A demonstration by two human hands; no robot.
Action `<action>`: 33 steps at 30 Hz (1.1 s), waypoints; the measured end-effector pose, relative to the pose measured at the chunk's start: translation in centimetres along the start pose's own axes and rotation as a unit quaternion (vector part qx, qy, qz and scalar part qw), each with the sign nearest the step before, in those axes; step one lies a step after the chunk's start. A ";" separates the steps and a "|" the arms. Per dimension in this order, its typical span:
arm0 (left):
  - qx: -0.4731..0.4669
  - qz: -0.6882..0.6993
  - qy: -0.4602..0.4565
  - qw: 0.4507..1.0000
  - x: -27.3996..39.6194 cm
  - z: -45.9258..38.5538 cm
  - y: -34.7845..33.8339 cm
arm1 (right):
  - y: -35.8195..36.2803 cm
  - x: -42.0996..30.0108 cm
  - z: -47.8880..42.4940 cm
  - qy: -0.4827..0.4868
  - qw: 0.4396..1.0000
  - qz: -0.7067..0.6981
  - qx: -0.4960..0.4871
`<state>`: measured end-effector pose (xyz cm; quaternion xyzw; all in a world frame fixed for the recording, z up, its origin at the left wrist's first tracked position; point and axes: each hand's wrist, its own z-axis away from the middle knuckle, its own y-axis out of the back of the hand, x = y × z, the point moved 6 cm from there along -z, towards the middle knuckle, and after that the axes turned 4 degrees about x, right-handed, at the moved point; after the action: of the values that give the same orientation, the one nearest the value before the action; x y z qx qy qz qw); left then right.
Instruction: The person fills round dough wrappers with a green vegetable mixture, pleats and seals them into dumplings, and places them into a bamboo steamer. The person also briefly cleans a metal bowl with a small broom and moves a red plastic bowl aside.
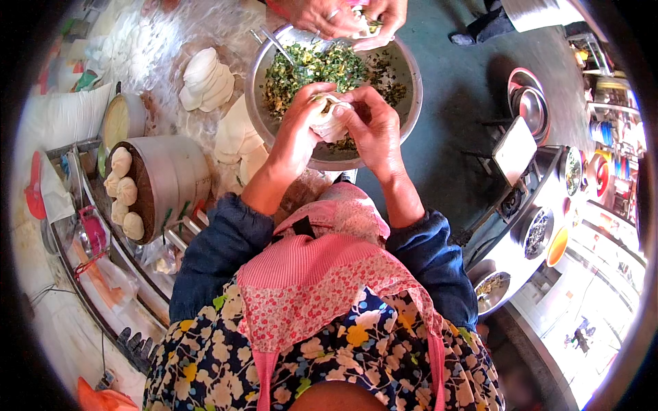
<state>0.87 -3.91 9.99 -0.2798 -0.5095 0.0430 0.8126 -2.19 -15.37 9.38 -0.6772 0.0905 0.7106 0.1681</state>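
Note:
Between my two hands is a partly pleated dough bun [330,123], some filling showing at its top opening. My left hand [300,126] cups it from the left, while the thumb and fingers of my right hand [375,123] pinch its edge. Both hands are over the near part of a large metal bowl [413,105]. Chopped green and yellow vegetable filling [324,64] lies in that bowl, with a metal spoon [277,45] stuck in it. Stacks of round dough wrappers [206,81] lie on the floured worktop left of the bowl.
Another person's hands [349,19] hold a filled wrapper across the bowl. At left, several pleated buns [123,192] sit on a round metal steamer [172,180]. On the right, a table [514,257] carries bowls of food, and a stool [514,151] stands near metal basins [529,105].

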 end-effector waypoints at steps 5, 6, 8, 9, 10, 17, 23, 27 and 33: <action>-0.014 -0.007 -0.060 0.998 -1.5 0.0 0.6 | 0.1 0.6 1.0 -0.038 0.997 -0.048 0.037; 0.004 -0.038 -0.064 0.997 -1.2 0.2 0.4 | 0.0 -0.2 1.1 -0.034 0.999 -0.005 0.022; -0.022 -0.090 -0.048 0.995 -1.7 0.0 1.1 | 0.1 -1.7 1.0 0.112 0.983 0.142 -0.015; -0.036 -0.116 -0.040 0.992 -1.6 0.0 1.2 | -0.1 -2.4 1.1 0.184 0.959 0.213 -0.032; -0.036 -0.115 -0.021 0.992 -1.7 0.0 1.2 | -0.2 -2.2 1.1 0.169 0.963 0.204 -0.051; -0.066 -0.061 0.112 0.990 -1.0 -0.9 0.6 | 0.5 -2.5 0.3 0.082 0.992 0.081 -0.059; 0.026 0.091 -0.055 0.994 -3.0 0.5 0.6 | -0.2 -0.4 1.7 -0.026 0.996 -0.075 -0.029; 0.044 0.011 -0.016 0.999 -3.7 -0.1 2.4 | -0.5 -2.7 1.6 0.191 0.969 0.149 -0.054; 0.026 -0.059 0.054 0.996 -2.8 -0.6 1.5 | 0.0 -4.1 0.6 -0.016 0.982 0.135 -0.135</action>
<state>0.38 -3.87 6.83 -0.2297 -0.4795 -0.0072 0.8469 -2.63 -15.66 13.46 -0.6639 0.0815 0.7431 -0.0204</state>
